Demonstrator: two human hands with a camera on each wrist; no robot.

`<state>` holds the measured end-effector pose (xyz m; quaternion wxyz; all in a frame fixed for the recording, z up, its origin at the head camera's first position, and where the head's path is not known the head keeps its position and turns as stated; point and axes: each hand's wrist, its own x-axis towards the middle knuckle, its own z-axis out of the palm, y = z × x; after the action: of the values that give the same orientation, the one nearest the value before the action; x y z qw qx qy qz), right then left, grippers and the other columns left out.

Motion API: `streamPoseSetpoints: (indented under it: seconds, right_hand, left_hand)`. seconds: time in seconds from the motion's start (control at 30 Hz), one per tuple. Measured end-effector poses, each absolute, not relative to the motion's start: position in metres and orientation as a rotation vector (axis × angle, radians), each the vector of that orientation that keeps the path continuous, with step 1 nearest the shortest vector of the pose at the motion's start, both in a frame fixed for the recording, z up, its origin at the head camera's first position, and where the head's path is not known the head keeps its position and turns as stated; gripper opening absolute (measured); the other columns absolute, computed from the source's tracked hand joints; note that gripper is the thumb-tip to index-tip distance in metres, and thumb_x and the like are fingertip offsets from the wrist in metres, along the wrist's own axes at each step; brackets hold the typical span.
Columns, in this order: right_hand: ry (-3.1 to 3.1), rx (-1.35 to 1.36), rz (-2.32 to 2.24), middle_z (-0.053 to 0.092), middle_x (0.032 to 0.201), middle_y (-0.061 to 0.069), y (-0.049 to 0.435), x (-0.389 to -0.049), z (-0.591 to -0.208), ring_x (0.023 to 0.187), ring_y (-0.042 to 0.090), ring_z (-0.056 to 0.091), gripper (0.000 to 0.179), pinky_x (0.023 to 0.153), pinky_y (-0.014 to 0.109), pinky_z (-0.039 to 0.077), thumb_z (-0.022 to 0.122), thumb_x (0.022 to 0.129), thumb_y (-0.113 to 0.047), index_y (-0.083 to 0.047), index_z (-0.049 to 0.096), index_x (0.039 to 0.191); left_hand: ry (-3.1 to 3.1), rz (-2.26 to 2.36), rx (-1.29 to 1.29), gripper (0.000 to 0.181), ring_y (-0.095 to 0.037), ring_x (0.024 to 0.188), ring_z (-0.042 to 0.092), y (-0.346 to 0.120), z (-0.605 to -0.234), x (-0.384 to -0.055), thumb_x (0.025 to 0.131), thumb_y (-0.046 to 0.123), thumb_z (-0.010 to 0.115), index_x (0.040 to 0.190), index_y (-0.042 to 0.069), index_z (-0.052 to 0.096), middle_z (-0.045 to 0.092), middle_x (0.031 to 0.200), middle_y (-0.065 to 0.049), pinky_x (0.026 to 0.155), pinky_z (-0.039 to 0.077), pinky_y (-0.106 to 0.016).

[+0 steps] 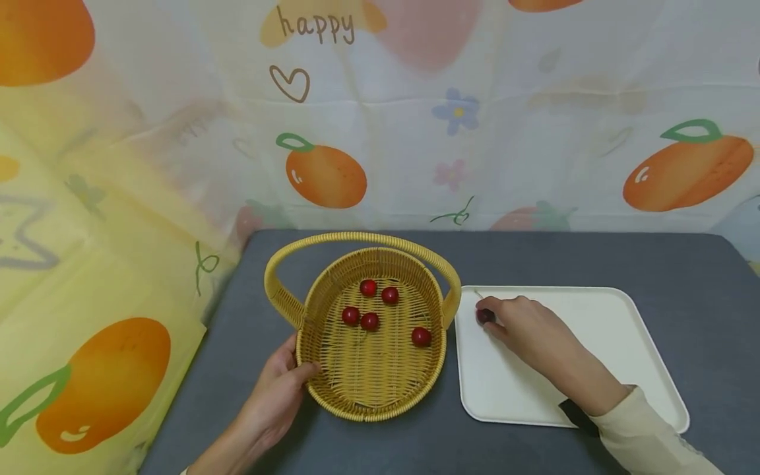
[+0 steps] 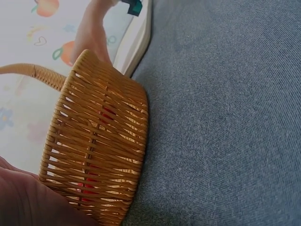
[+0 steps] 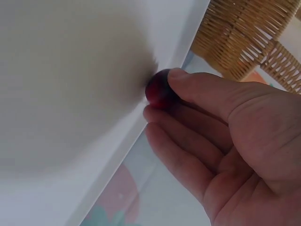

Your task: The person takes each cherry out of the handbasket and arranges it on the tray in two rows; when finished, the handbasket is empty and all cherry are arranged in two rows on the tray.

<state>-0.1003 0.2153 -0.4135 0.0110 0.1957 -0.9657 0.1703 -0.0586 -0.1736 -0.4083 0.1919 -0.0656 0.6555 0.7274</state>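
A yellow wicker basket (image 1: 371,396) with an arched handle stands on the grey cloth, several red cherries (image 1: 369,322) lying on its woven bottom. My left hand (image 1: 279,389) grips the basket's left rim, thumb over the edge and fingers against the outer wall. Over the white tray (image 1: 570,310), my right hand (image 1: 528,330) pinches a dark red cherry (image 3: 160,89) between thumb and fingers, near the tray's left side. A thin stem pokes up beside those fingertips in the head view.
The tray sits just right of the basket on the grey-covered table (image 1: 671,264). A curtain (image 1: 404,119) printed with oranges and flowers hangs behind the table, and yellow printed cloth (image 1: 89,277) covers the left side.
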Motion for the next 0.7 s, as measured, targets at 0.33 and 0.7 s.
streamPoseSetpoints:
  seconds: [0.33,0.7]
  right_hand:
    - [-3.021,0.627,0.507,0.068,0.082,-0.009,0.213,-0.101,-0.411,0.068,0.009,0.054,0.015,0.064,0.035,0.051,0.079,0.091,-0.004,-0.015,0.075,0.1]
    - [-3.062,0.577,0.445,0.066,0.078,-0.005,0.214,-0.096,-0.399,0.064,0.012,0.052,0.023,0.059,0.036,0.047,0.081,0.09,-0.009,-0.012,0.075,0.112]
  left_hand:
    - [1.843,2.043,-0.181,0.073,-0.032,0.153,0.029,-0.174,-0.409,-0.057,0.098,-0.011,0.045,0.165,0.0,0.017,0.029,0.167,-0.018,0.12,0.033,-0.043]
    - [1.85,2.023,-0.162,0.071,-0.032,0.152,0.03,-0.174,-0.406,-0.058,0.099,-0.011,0.045,0.164,-0.001,0.019,0.031,0.166,-0.019,0.117,0.037,-0.037]
